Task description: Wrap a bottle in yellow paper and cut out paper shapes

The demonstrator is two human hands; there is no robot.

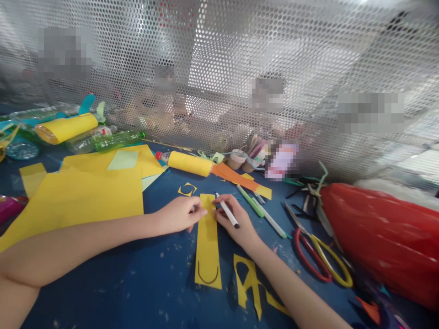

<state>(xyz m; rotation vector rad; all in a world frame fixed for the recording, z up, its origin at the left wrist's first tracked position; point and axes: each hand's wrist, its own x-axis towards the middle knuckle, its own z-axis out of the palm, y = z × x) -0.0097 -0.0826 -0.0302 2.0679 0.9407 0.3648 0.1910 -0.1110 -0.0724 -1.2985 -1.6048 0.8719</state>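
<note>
A long yellow paper strip (207, 237) lies on the blue table, a dark U-shaped line drawn near its close end. My left hand (183, 214) is at its left edge, fingers curled and the thumb over the paper, loosely pinching it. At the strip's right edge, my right hand (236, 221) is closed around a white marker (227, 210) with a black end; its other end points toward the strip's far end. Yellow paper offcuts (252, 281) lie by my right forearm, and a small yellow scrap (187, 189) with a round cutout lies beyond my left hand.
Large yellow sheets (103, 192) cover the left. A bottle wrapped in yellow paper (190, 163) lies ahead, with other bottles (118, 140) at the back left. Green pens (252, 201), scissors (313, 253) and a red plastic bag (384, 233) are on the right. A perforated metal screen (219, 68) stands behind.
</note>
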